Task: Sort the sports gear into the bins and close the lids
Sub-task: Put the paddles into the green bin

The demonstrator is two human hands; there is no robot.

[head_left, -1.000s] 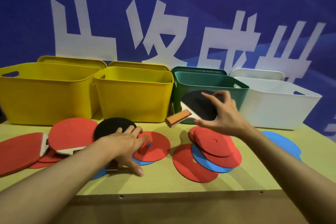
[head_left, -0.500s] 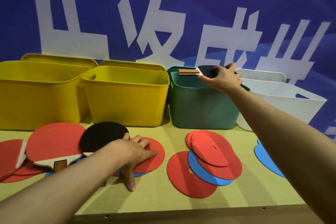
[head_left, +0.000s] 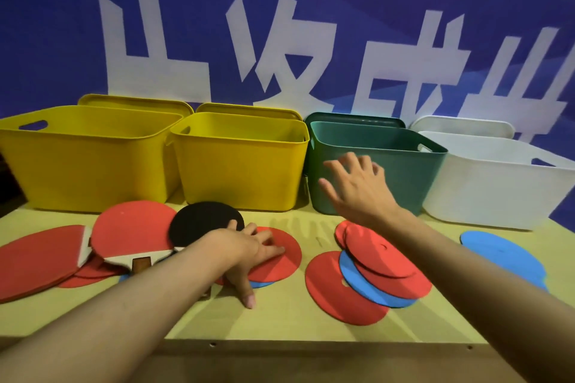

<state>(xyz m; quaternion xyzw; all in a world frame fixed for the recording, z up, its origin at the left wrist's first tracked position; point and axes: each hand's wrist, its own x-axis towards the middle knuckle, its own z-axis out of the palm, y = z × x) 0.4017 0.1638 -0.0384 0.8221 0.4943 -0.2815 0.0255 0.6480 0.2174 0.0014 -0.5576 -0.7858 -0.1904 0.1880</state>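
Here the right hand (head_left: 357, 186) hovers empty with spread fingers before the green bin (head_left: 373, 171), while the left hand (head_left: 245, 252) presses flat on a red disc (head_left: 280, 252) mid-bench; better pinch one item's edge cleanly.

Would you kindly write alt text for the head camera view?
A person's left hand rests on a red disc beside table tennis paddles, while the open right hand hovers before a green bin. Two yellow bins and a white bin stand open alongside.

Left hand (head_left: 245, 250) flat on red disc (head_left: 280, 253); right hand (head_left: 357, 186) empty, spread, by green bin (head_left: 401, 174).
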